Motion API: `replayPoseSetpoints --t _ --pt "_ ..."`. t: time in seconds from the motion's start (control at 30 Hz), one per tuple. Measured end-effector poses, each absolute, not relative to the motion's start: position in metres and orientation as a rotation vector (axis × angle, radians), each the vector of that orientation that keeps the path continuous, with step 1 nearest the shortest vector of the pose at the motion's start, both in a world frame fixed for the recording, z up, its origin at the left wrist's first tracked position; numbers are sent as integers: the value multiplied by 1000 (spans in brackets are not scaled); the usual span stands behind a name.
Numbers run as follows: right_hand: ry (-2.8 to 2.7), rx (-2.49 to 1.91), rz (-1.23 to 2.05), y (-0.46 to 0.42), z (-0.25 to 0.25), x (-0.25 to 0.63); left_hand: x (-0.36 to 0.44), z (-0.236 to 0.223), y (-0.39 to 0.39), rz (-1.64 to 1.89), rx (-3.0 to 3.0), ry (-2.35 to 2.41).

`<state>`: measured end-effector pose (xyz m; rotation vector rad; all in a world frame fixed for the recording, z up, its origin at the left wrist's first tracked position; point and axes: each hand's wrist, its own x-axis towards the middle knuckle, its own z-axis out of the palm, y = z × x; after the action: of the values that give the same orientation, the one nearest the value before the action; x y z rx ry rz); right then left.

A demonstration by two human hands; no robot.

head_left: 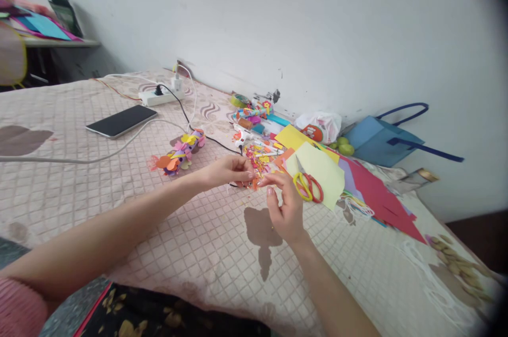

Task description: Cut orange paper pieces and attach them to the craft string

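Our left hand (233,171) pinches a small orange piece (254,184), right between our hands, and our right hand (286,207) curls half-open, index fingertip (263,182) just beside it; touching, we can't tell! Scissors (309,188) lie right of that hand, the flowery roll (180,154) left of the other, and beyond both, we've bright scraps (273,153).

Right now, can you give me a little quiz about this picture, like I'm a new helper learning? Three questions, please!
1. Fill in: the left hand pinches a small ____ piece.
2. True or false: the scissors have one red handle and one yellow.
3. Which is right beside the blue bag? A: tape. B: green fruit. C: power strip.

Key: 1 orange; 2 true; 3 B.
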<state>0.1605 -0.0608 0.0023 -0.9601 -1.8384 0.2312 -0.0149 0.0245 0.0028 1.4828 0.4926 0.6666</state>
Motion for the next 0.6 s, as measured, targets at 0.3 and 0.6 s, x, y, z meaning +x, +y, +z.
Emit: replayPoseSetpoints --t 0.3,0.6 --pt "-1759 -966 166 -67 6 160 -16 5 24 667 1482 527" --pt "-1742 -973 224 -65 1 160 -16 8 22 674 1452 533"
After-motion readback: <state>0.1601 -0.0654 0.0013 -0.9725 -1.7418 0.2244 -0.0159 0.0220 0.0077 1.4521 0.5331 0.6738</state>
